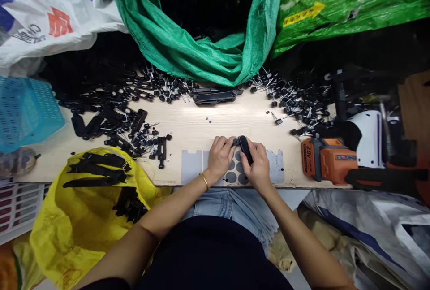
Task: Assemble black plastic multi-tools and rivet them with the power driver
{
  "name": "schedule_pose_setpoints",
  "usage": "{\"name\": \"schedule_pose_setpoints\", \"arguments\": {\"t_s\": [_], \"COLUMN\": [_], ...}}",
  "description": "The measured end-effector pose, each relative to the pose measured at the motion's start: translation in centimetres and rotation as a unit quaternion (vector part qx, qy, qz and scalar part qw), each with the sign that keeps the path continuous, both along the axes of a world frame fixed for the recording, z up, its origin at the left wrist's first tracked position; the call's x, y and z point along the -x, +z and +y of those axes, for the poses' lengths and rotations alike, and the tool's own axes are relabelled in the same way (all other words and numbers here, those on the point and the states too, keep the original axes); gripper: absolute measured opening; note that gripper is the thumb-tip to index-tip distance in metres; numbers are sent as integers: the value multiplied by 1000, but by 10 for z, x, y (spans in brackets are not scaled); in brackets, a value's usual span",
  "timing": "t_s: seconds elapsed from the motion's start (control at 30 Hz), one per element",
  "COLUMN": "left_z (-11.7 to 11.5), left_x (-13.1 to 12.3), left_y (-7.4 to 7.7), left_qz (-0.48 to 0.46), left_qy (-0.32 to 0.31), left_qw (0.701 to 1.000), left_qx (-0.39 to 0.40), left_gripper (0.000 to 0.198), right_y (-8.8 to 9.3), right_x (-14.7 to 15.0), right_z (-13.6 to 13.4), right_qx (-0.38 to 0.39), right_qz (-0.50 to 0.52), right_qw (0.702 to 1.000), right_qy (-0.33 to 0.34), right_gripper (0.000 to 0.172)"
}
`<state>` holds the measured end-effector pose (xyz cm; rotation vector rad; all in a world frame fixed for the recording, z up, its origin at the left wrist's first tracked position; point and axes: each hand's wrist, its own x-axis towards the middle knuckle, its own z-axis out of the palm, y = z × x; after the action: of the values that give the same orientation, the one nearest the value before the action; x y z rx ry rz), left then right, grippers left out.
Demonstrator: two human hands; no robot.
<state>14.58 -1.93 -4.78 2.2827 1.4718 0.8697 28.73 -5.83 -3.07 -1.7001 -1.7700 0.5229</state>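
My right hand grips a long black plastic arm piece, held tilted above the table's front edge. My left hand is closed in a pinch on a small round black part against the top end of that piece. Whether the two parts are joined I cannot tell. Beneath both hands lies a sheet with dark grey round pads, partly covered by my fingers. Plain grey sheets show on its left.
Black knobs with metal screws and black arm pieces are heaped around. An orange power tool battery stands right. A green sack borders the back; a yellow bag hangs front left; a blue basket sits left.
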Motion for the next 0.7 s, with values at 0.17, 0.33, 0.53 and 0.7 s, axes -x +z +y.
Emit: {"name": "schedule_pose_setpoints", "arguments": {"t_s": [0.17, 0.33, 0.53, 0.7], "left_z": [13, 28, 28, 26], "left_x": [7, 8, -2, -4], "left_y": [-1, 1, 0, -1], "left_qz": [5, -18, -38, -52], "left_qy": [-128, -123, -115, -142], "left_qw": [992, 992, 991, 985], "left_qx": [6, 19, 58, 81], "left_gripper": [22, 22, 19, 20], "right_y": [1, -1, 0, 3], "right_x": [0, 0, 2, 3], "right_z": [0, -1, -2, -2], "right_qx": [0, -2, 9, 26], "right_qz": [3, -3, -2, 10], "right_qw": [1000, 1000, 1000, 1000], "right_qy": [-4, -3, -10, -11], "right_gripper": [49, 52, 53, 54]}}
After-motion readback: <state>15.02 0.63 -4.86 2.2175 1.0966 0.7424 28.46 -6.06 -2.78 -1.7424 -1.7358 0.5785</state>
